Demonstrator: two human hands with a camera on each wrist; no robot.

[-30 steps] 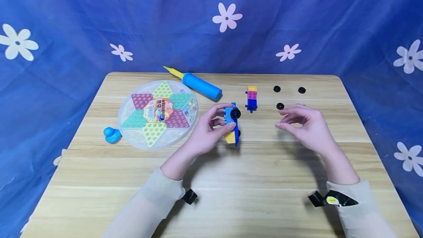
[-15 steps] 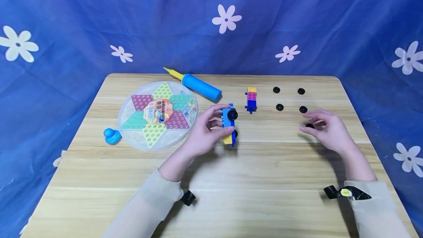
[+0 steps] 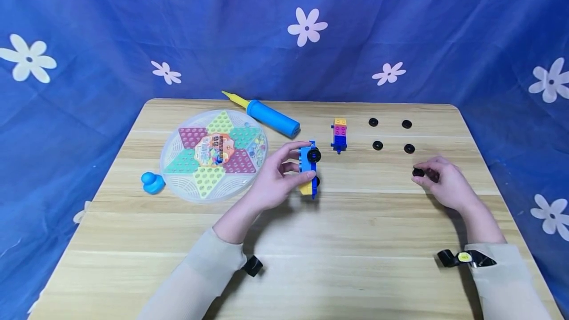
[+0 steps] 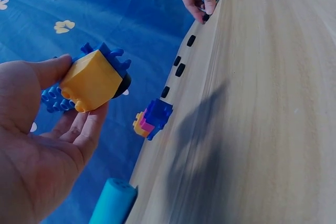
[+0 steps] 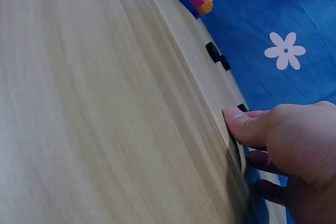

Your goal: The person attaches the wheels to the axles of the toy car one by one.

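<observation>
My left hand (image 3: 277,181) grips a toy block car (image 3: 306,162) above the table, thumb on one side and fingers on the other. The car has light blue and yellow blocks on a dark blue base; a black wheel (image 3: 313,155) shows on its side. In the left wrist view its yellow block (image 4: 92,81) faces the camera. At the right, my right hand (image 3: 446,184) pinches a loose black wheel (image 3: 418,172) between thumb and fingers. The right wrist view hides that wheel behind the thumb (image 5: 247,127). Several black wheels (image 3: 409,148) lie flat beyond this hand.
A second block vehicle (image 3: 340,135), yellow, pink and dark blue, stands near the table's back. Left of it lie a blue and yellow hand pump (image 3: 273,118) and a round Chinese checkers board (image 3: 213,192). A blue rubber duck (image 3: 152,182) sits at the far left.
My right hand has moved right and slightly toward me, uncovering a wheel on the table, and now pinches the nearest one. The left hand with the car has barely shifted.
</observation>
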